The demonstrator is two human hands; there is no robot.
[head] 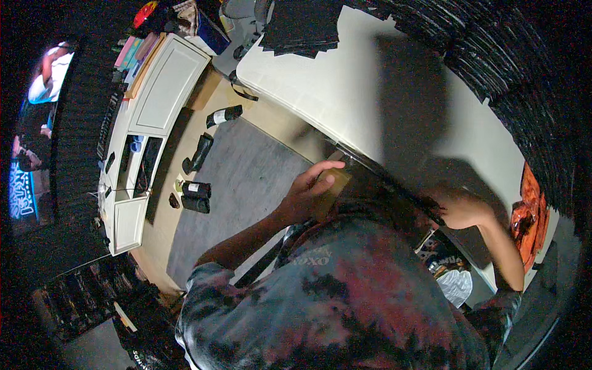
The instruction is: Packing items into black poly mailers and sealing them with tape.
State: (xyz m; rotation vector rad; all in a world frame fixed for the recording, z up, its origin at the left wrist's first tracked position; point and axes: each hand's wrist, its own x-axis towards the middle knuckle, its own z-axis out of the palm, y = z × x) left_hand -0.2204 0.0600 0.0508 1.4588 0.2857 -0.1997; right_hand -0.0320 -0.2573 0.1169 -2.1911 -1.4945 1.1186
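My left hand (307, 192) is in front of my torso, just off the near edge of a white table (323, 97). Its thumb and fingers are around a tan, semi-glossy object (336, 182), possibly a roll of packing tape. My right hand (465, 210) rests at the table's edge, its fingertips in shadow. A dark strip (393, 178) runs along that edge from near the left hand to beneath the right one. Whether the right fingers grip it is hidden by shadow. Black flat plastic sheets or bags (300, 27) lie stacked on the table's far end.
More black plastic (485, 46) is piled along the table's far side. Orange plastic packages (529, 217) lie right of my arm. Below is a printed bag with silvery wrapping (455, 284). Black rolled bundles (196, 196) sit beside a grey rug (236, 180), near a white cabinet (169, 85).
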